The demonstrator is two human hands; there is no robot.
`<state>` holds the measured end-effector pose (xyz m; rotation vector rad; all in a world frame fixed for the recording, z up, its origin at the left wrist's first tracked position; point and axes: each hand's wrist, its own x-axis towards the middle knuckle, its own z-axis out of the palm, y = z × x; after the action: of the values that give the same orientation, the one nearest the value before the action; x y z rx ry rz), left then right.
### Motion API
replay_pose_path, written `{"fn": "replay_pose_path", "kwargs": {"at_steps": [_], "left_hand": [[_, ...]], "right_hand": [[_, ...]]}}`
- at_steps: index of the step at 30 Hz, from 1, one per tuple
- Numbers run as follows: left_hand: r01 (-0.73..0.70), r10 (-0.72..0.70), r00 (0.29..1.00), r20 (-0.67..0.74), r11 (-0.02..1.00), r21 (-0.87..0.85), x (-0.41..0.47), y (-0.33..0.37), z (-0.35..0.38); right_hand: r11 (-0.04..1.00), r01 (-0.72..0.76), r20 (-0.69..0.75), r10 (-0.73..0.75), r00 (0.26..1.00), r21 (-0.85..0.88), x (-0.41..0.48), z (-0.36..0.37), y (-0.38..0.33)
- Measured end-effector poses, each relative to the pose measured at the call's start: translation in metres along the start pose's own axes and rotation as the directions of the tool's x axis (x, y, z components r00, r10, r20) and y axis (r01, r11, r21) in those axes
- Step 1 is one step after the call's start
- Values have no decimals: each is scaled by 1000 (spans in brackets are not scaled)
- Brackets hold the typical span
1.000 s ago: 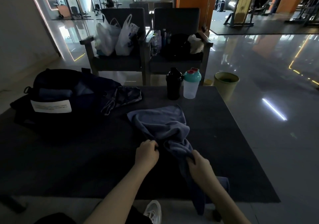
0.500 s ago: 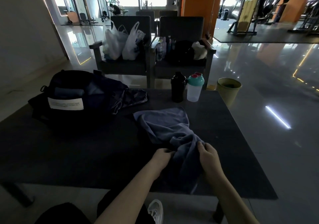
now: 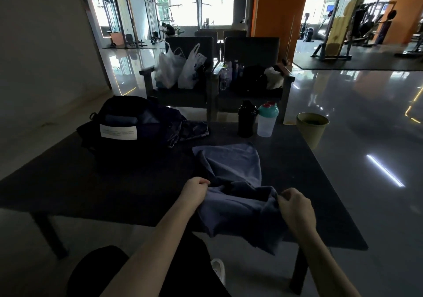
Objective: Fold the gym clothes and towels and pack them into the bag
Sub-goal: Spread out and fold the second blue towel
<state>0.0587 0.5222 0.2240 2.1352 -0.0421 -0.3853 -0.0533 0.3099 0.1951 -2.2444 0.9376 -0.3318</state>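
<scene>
A blue-grey towel [image 3: 231, 171] lies crumpled on the dark table [image 3: 91, 177], its near end hanging over the front edge. My left hand [image 3: 194, 190] grips the towel's near left edge. My right hand [image 3: 295, 206] pinches its near right edge, and the cloth stretches between them. A black gym bag [image 3: 121, 122] with a white label stands open at the table's far left. Dark patterned clothes [image 3: 183, 129] spill out beside it.
A black shaker bottle [image 3: 246, 119] and a clear one with a teal lid [image 3: 266, 120] stand at the table's far edge. Behind are two dark chairs [image 3: 251, 52] with white plastic bags [image 3: 180, 68] and bottles. A green bin [image 3: 311, 129] sits on the floor at the right.
My hands have moved apart along the towel's near edge, spreading it wider. The near end now drapes over the table's front edge. The camera has tilted up.
</scene>
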Motion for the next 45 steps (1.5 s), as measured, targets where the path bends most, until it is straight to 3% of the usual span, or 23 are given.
{"fn": "replay_pose_path", "kwargs": {"at_steps": [3, 6, 9, 12, 14, 16, 17, 19, 22, 24, 28, 31, 34, 38, 40, 43, 45], "left_hand": [[134, -127, 991, 46, 973, -189, -19, -1, -20], [245, -219, 969, 112, 892, -381, -41, -9, -41], [215, -157, 975, 155, 830, -515, -57, -25, -57], [151, -72, 985, 155, 793, -590, -66, -33, -72], [114, -37, 985, 167, 871, -477, -70, -35, -80], [114, -90, 980, 177, 985, -131, -73, -42, -85], [117, -122, 977, 176, 992, 39, -75, -47, -85], [124, -166, 969, 185, 969, 216, -78, -56, -83], [130, -169, 966, 198, 973, 192, -90, -62, -80], [139, -150, 968, 201, 988, 68, -93, -66, -79], [115, -46, 971, 235, 950, -291, -99, -74, -86], [44, 63, 961, 270, 926, -374, -105, -77, -89], [-25, 135, 960, 244, 913, -406, -107, -79, -89], [-130, 189, 972, 140, 928, -350, -111, -78, -88], [-159, 205, 971, 125, 940, -302, -113, -76, -89], [-237, 242, 967, 85, 970, -63, -110, -79, -93], [-285, 285, 958, 35, 958, -22, -104, -82, -96]], "right_hand": [[995, 4, 48, -8, 999, 95, -12, -6, 7], [946, -80, 158, 31, 987, 314, -22, -10, 16], [772, -235, 309, 52, 950, 590, -41, -19, 22], [605, -330, 414, 1, 910, 724, -54, -28, 28], [632, -383, 474, 29, 880, 673, -53, -29, 28], [694, -501, 546, 182, 818, 518, -56, -23, 33], [704, -504, 551, 189, 813, 501, -61, -20, 37], [672, -437, 518, 92, 850, 598, -69, -9, 48], [590, -439, 571, -46, 820, 677, -84, -4, 58], [576, -431, 600, -134, 789, 695, -88, -4, 56], [662, -211, 509, -295, 809, 719, -94, 0, 53], [776, 151, 322, -419, 849, 613, -93, 6, 49], [762, 349, 150, -498, 854, 545, -96, 12, 41], [760, 504, -14, -547, 837, 409, -93, 13, 40], [778, 543, 14, -577, 817, 316, -90, 9, 42], [790, 586, 93, -607, 789, 181, -87, 5, 50], [783, 607, 107, -621, 777, 137, -88, 4, 56]]}}
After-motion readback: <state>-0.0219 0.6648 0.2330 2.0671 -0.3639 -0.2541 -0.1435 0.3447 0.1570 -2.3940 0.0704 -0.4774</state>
